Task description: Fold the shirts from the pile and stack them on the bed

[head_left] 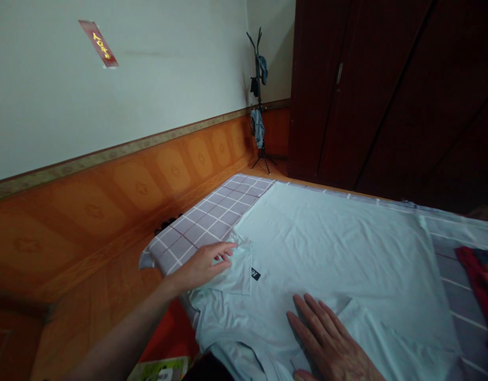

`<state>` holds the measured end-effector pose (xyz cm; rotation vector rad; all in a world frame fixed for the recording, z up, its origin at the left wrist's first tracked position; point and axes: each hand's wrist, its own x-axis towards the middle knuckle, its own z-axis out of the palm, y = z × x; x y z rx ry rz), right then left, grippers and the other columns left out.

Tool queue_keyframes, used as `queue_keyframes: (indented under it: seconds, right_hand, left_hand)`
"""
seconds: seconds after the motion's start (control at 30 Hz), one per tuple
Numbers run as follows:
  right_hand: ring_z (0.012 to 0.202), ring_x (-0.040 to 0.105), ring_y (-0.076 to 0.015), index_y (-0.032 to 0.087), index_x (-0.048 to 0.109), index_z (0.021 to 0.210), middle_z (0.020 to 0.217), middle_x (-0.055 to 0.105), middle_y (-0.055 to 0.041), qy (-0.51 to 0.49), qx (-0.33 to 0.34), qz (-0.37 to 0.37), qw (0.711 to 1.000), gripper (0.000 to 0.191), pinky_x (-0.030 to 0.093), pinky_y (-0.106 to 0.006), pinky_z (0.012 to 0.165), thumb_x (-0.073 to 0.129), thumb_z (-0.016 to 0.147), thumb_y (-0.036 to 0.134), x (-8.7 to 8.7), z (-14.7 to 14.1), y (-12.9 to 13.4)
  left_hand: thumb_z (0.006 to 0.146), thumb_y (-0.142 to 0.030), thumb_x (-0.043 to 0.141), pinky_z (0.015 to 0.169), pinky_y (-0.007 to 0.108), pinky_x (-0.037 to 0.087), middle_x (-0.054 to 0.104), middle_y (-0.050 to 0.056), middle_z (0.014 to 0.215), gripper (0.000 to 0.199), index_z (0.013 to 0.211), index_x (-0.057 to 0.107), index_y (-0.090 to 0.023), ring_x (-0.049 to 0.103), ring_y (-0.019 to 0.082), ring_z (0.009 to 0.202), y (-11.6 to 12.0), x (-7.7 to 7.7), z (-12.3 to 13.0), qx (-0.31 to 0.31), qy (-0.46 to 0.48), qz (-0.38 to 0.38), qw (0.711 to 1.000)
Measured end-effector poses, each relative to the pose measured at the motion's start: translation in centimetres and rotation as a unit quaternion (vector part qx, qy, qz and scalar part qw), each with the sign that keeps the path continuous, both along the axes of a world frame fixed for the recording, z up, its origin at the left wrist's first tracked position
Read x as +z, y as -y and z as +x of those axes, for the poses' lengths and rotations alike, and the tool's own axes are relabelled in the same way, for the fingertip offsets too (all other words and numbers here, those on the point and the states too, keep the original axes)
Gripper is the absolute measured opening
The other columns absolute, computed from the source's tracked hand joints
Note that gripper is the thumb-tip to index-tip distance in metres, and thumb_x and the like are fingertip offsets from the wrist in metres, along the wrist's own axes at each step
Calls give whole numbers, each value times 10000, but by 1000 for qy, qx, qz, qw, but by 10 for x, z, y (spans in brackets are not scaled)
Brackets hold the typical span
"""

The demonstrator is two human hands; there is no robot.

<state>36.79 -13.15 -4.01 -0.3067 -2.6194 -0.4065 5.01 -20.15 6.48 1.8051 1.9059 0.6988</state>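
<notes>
A pale mint T-shirt [327, 238] lies spread over the bed, its collar [244, 346] toward me and its hem toward the far side. My left hand [206, 264] is over the left sleeve [238, 278], which lies turned in onto the shirt's body. Its fingers are loosely bent, with the thumb apart and nothing visible between them. A small black label [255, 273] shows just right of that sleeve. Palm down, my right hand [327, 338] rests on the shirt's chest with its fingers stretched out. Wrinkled cloth surrounds the collar and right sleeve.
Checked grey bedding [212, 214] shows left of the shirt. Red patterned cloth [479, 286] lies at the right edge. A coat rack [258, 95] stands in the far corner beside a dark wardrobe [370, 95]. At the bottom left is a green-and-white packet [160, 369].
</notes>
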Motion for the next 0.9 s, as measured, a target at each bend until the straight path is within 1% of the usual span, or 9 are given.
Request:
queue_keyframes:
  seconds: [0.07, 0.13, 0.27, 0.43, 0.5, 0.57, 0.67, 0.77, 0.9]
  right_hand:
    - [1230, 477, -308, 178, 445, 1373, 1374, 485, -134, 2, 0, 1, 1000, 635, 473, -407, 899, 554, 814, 456, 0, 0, 1]
    - [1233, 473, -311, 176, 429, 1385, 1383, 476, -133, 3, 2, -3, 1000, 640, 472, -410, 900, 548, 824, 458, 1, 0, 0]
    - [1248, 457, -308, 178, 393, 1410, 1406, 448, -126, -3, 7, -23, 1000, 648, 454, -411, 925, 532, 844, 463, 3, 1, 0]
    - [1251, 454, -306, 176, 366, 1425, 1415, 434, -126, -7, 6, -26, 1000, 658, 449, -413, 932, 533, 847, 443, 3, 1, 0]
    - [1252, 454, -301, 176, 361, 1427, 1412, 438, -126, -7, 6, -22, 1000, 662, 448, -411, 933, 525, 853, 462, 3, 1, 0]
    - [1259, 447, -291, 176, 350, 1431, 1417, 432, -121, -5, 6, -20, 1000, 664, 443, -404, 943, 517, 860, 470, 3, 1, 1]
    - [1270, 435, -285, 177, 340, 1435, 1426, 420, -118, 0, 1, -23, 1000, 665, 439, -400, 953, 518, 863, 465, 2, 2, 0]
    - [1287, 412, -280, 178, 317, 1445, 1443, 398, -113, -10, 8, -34, 999, 672, 429, -395, 968, 514, 868, 462, -2, 3, -1]
    - [1304, 389, -281, 192, 290, 1455, 1469, 357, -101, -9, 7, -61, 998, 669, 427, -400, 978, 518, 872, 425, -5, 5, 0]
  left_hand:
    - [828, -216, 501, 760, 256, 478, 681, 58, 993, 337, 1142, 603, -149, 624, 155, 857, -5, -4, -11, 52, -19, 23, 998]
    - [842, -219, 494, 738, 246, 479, 687, 56, 970, 281, 1074, 636, -148, 629, 157, 850, -13, -7, -22, 56, -37, 32, 997]
    - [842, -164, 491, 780, 240, 475, 673, 45, 998, 251, 1036, 650, -173, 620, 155, 893, -36, -18, -29, -4, -99, 54, 994]
    - [814, -77, 469, 893, 262, 439, 617, 47, 1119, 346, 1094, 626, -206, 582, 165, 1010, -78, -36, -24, -63, -198, 41, 977]
    - [777, -57, 483, 860, 260, 451, 626, 34, 1078, 341, 1028, 646, -222, 595, 167, 966, -92, -40, -22, -75, -207, 27, 975]
    - [750, -58, 496, 806, 261, 463, 645, 28, 962, 290, 924, 664, -217, 607, 171, 887, -103, -43, -21, -80, -215, 15, 973]
    - [752, -86, 494, 772, 272, 462, 642, 28, 862, 231, 861, 661, -201, 603, 179, 829, -116, -44, -19, -64, -220, 16, 973]
    - [772, -123, 492, 785, 279, 459, 640, 34, 879, 215, 898, 652, -193, 598, 185, 850, -122, -46, -16, -37, -214, 26, 976]
    - [792, -193, 527, 823, 293, 457, 607, 79, 1084, 324, 1109, 586, -158, 596, 193, 908, -115, -42, -13, -11, -198, 40, 979]
